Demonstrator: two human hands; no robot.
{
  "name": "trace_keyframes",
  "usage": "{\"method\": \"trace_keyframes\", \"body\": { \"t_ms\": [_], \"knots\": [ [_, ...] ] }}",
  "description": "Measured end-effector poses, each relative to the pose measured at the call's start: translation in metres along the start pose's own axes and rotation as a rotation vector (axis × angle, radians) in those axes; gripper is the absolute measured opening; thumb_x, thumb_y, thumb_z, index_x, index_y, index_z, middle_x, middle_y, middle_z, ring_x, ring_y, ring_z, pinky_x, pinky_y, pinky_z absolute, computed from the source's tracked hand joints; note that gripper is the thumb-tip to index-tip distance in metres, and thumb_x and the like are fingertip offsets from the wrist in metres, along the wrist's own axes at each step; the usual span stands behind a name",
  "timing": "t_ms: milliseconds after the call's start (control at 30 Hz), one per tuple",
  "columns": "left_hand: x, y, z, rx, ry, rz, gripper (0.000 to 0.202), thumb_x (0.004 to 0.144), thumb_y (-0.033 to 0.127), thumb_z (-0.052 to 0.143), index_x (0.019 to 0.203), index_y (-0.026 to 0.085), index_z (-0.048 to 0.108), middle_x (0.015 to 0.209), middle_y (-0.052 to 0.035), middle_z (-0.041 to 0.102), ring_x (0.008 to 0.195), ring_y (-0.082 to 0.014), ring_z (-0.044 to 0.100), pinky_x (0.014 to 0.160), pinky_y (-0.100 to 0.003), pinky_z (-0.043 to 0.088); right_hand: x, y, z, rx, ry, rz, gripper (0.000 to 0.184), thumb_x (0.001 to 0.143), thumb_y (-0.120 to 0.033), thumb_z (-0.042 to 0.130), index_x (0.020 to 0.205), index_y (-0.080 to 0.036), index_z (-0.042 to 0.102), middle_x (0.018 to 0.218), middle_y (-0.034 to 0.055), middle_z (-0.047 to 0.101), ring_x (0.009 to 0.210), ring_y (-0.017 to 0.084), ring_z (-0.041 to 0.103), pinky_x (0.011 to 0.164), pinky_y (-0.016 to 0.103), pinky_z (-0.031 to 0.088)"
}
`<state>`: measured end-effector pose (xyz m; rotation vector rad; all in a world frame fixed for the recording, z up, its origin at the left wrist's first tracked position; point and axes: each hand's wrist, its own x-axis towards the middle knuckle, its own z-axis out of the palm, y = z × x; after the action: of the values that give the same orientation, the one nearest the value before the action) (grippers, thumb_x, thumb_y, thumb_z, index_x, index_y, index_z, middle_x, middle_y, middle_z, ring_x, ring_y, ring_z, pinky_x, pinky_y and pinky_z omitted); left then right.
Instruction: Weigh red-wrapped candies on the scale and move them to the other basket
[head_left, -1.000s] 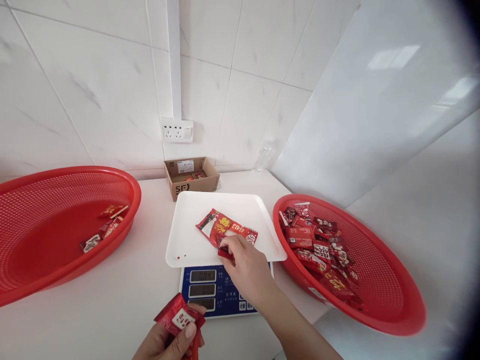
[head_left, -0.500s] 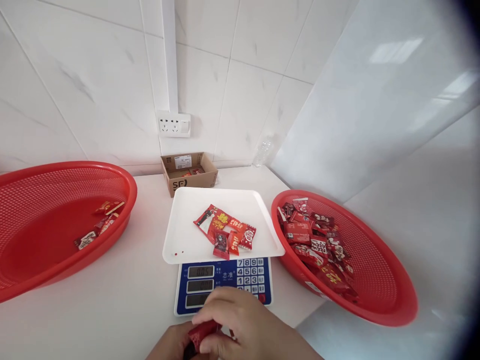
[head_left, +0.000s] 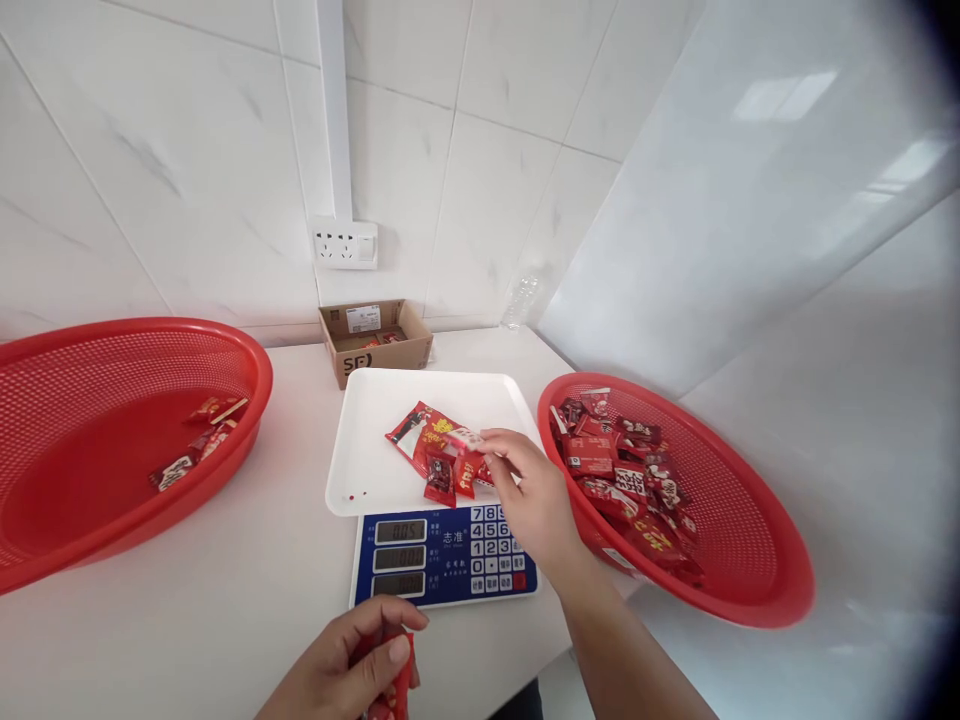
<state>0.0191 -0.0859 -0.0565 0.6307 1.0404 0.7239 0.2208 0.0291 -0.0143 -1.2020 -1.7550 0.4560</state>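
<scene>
My right hand (head_left: 529,490) is over the white scale tray (head_left: 356,430), pinching a small pink-and-white candy packet (head_left: 465,438) between thumb and fingers. Below it on the tray lie a larger red packet (head_left: 412,440), a dark red candy packet (head_left: 439,478) and an orange-red candy packet (head_left: 465,475); another is partly hidden by my fingers. Near the front of the table, my left hand (head_left: 352,660) is closed around red candy packets (head_left: 397,690). The blue digital scale (head_left: 450,565) stands between the hands, its keypad partly covered by my right hand.
A red mesh basket (head_left: 780,590) on the right holds many candy packets. Another red basket (head_left: 255,400) at the left has several packets at its right end. A cardboard box (head_left: 390,357) and a clear plastic bottle (head_left: 523,300) stand by the wall, below a socket (head_left: 345,245).
My right hand has moved from beside my left hand, up and forward over the tray, with a packet in its fingers. My left hand still holds red packets. The scale's keypad is more exposed.
</scene>
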Motion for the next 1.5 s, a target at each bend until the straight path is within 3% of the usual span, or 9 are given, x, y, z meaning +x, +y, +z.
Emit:
{"method": "trace_keyframes", "body": {
  "t_ms": [167, 333, 467, 633, 733, 900, 1133, 1367, 1500],
  "knots": [
    [-0.011, 0.007, 0.001, -0.050, 0.043, -0.058, 0.042, 0.065, 0.051, 0.074, 0.092, 0.021, 0.062, 0.067, 0.0019, 0.057, 0.052, -0.0092, 0.048, 0.048, -0.022, 0.035, -0.017, -0.003, -0.007, -0.019, -0.001, -0.158, 0.028, 0.086, -0.009, 0.045, 0.098, -0.023, 0.066, 0.115, 0.0074, 0.065, 0.108, 0.019, 0.060, 0.093, 0.037, 0.049],
    [-0.024, 0.014, -0.008, -0.071, 0.033, -0.075, 0.035, 0.066, 0.038, 0.073, 0.095, 0.020, 0.063, 0.072, 0.0002, 0.058, 0.061, -0.0149, 0.054, 0.050, -0.027, 0.044, -0.057, -0.006, -0.034, 0.096, 0.102, -0.045, 0.020, 0.084, -0.012, 0.053, 0.091, -0.024, 0.068, 0.093, 0.0042, 0.070, 0.089, 0.017, 0.065, 0.079, 0.032, 0.054],
    [-0.026, 0.008, -0.013, -0.037, 0.049, -0.120, 0.034, 0.066, 0.032, 0.073, 0.096, 0.021, 0.062, 0.076, -0.0005, 0.061, 0.075, -0.0174, 0.059, 0.064, -0.028, 0.046, -0.102, -0.006, -0.029, 0.332, -0.212, 0.328, 0.012, 0.086, -0.026, 0.057, 0.094, -0.024, 0.066, 0.081, 0.0028, 0.068, 0.072, 0.014, 0.064, 0.066, 0.027, 0.053],
    [-0.021, -0.004, -0.004, 0.104, -0.053, -0.115, 0.032, 0.073, 0.037, 0.066, 0.101, 0.023, 0.060, 0.070, 0.0033, 0.057, 0.059, -0.0110, 0.051, 0.058, -0.025, 0.040, -0.137, -0.022, 0.002, 0.716, -0.580, 0.751, 0.039, 0.080, -0.049, 0.061, 0.108, -0.022, 0.058, 0.097, 0.0064, 0.064, 0.077, 0.015, 0.061, 0.068, 0.031, 0.052],
    [-0.022, -0.006, 0.001, 0.263, -0.087, -0.030, 0.031, 0.079, 0.040, 0.060, 0.105, 0.023, 0.061, 0.067, 0.0044, 0.055, 0.061, -0.0116, 0.050, 0.061, -0.025, 0.039, -0.141, -0.033, 0.010, 0.795, -0.714, 0.692, 0.048, 0.079, -0.052, 0.061, 0.116, -0.022, 0.055, 0.109, 0.0075, 0.061, 0.085, 0.016, 0.060, 0.075, 0.033, 0.048],
    [-0.034, -0.006, 0.009, 0.378, -0.051, 0.135, 0.024, 0.086, 0.041, 0.052, 0.103, 0.025, 0.058, 0.089, 0.0013, 0.062, 0.075, -0.0131, 0.052, 0.071, -0.025, 0.042, -0.143, -0.046, 0.006, 0.729, -0.784, 0.608, 0.076, 0.071, -0.050, 0.071, 0.136, -0.029, 0.038, 0.131, 0.0096, 0.048, 0.097, 0.019, 0.057, 0.080, 0.036, 0.049],
    [-0.054, -0.019, 0.029, 0.357, 0.024, 0.276, 0.028, 0.091, 0.046, 0.040, 0.099, 0.023, 0.055, 0.094, 0.0001, 0.061, 0.090, -0.0156, 0.055, 0.085, -0.027, 0.042, -0.154, -0.062, -0.002, 0.544, -0.842, 0.308, 0.093, 0.067, -0.045, 0.075, 0.144, -0.030, 0.027, 0.149, 0.0079, 0.028, 0.133, 0.027, 0.031, 0.103, 0.041, 0.036],
    [-0.064, -0.036, 0.041, 0.344, 0.036, 0.281, 0.035, 0.088, 0.050, 0.044, 0.109, 0.022, 0.049, 0.086, 0.0006, 0.059, 0.075, -0.0153, 0.055, 0.069, -0.027, 0.045, -0.180, -0.067, 0.003, 0.801, -0.838, 0.662, 0.117, 0.059, -0.047, 0.080, 0.148, -0.027, 0.006, 0.135, 0.0161, 0.044, 0.097, 0.024, 0.061, 0.085, 0.041, 0.048],
    [-0.064, -0.037, 0.045, 0.356, -0.005, 0.266, 0.041, 0.089, 0.052, 0.039, 0.117, 0.023, 0.043, 0.089, -0.0006, 0.061, 0.072, -0.0154, 0.054, 0.069, -0.028, 0.045, -0.187, -0.066, 0.015, 0.936, -0.689, 0.713, 0.121, 0.060, -0.039, 0.080, 0.147, -0.029, -0.003, 0.143, 0.0149, 0.033, 0.100, 0.019, 0.060, 0.087, 0.037, 0.046]
  ]
}}
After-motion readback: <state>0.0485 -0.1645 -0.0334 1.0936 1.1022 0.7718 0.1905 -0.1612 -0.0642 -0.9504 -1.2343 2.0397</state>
